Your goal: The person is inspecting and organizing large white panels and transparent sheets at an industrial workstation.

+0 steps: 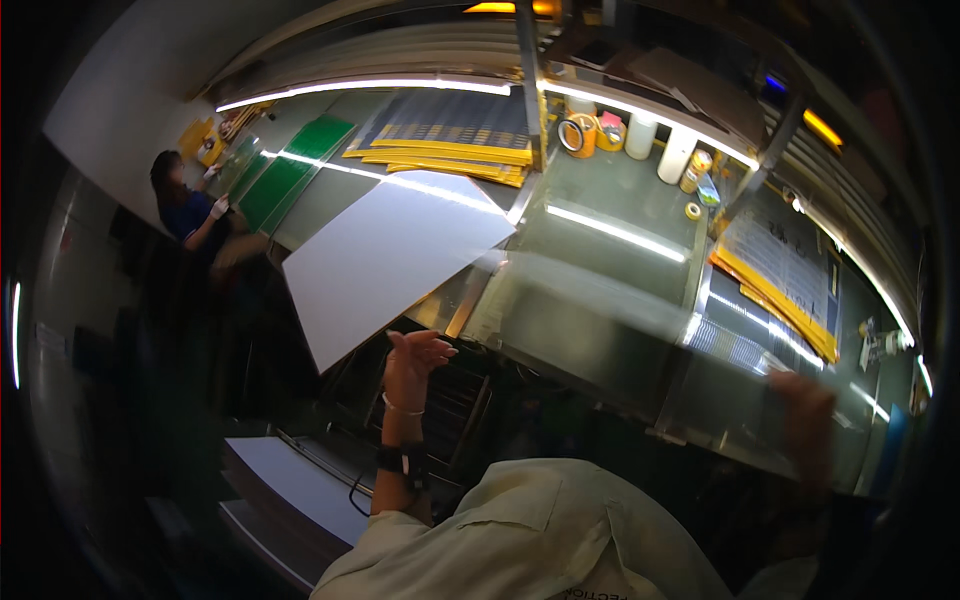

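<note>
My left hand [415,358] is raised at the near edge of the bench, palm up with its fingers apart, and nothing shows in it. Just beyond it, a large white sheet [400,255] lies at a slant, its near corner sticking out past the bench edge. My right hand [803,405] is smeared by motion at the right front of the bench. Its fingertips are at the right end of a blurred, see-through film [600,295] that stretches across the bench top. Whether the fingers grip the film cannot be made out.
Yellow-edged framed screens [440,155] are stacked at the back left, more yellow-edged panels [780,285] on the right. Tape rolls [578,135] and white bottles [676,155] stand at the back. A co-worker [190,205] is by a green board [295,175]. White boards [300,480] lie low left.
</note>
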`<state>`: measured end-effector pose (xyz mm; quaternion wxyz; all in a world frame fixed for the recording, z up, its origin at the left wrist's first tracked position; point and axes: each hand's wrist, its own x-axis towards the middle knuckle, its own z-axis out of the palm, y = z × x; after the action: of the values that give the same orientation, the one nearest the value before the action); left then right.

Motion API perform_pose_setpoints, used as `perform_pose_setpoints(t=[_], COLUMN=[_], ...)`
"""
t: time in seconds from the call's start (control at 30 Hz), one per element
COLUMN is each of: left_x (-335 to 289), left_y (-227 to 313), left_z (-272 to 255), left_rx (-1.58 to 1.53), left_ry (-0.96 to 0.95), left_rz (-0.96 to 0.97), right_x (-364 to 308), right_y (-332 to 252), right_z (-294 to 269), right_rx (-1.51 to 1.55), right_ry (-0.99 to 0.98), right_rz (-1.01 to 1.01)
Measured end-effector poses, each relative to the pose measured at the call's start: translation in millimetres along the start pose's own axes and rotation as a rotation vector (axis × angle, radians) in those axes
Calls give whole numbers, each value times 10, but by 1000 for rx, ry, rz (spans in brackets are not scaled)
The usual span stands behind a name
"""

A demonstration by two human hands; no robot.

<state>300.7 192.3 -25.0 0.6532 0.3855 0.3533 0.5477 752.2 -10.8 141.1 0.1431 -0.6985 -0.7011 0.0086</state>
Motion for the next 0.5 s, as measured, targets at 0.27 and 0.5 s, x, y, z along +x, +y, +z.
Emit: perform_pose_setpoints(t=[0.27,0.5], left_x=[-715,-791], left_y=[-1795,-2060], left_z=[-131,-231], left_rx=[-381,-583], left_ry=[-128,150], left_rz=[-910,-852], right_x=[1281,1772], right_y=[1319,1895], right_z=[0,2148], right_rx=[201,270], right_ry=[-262,-270], right_rz=[355,124])
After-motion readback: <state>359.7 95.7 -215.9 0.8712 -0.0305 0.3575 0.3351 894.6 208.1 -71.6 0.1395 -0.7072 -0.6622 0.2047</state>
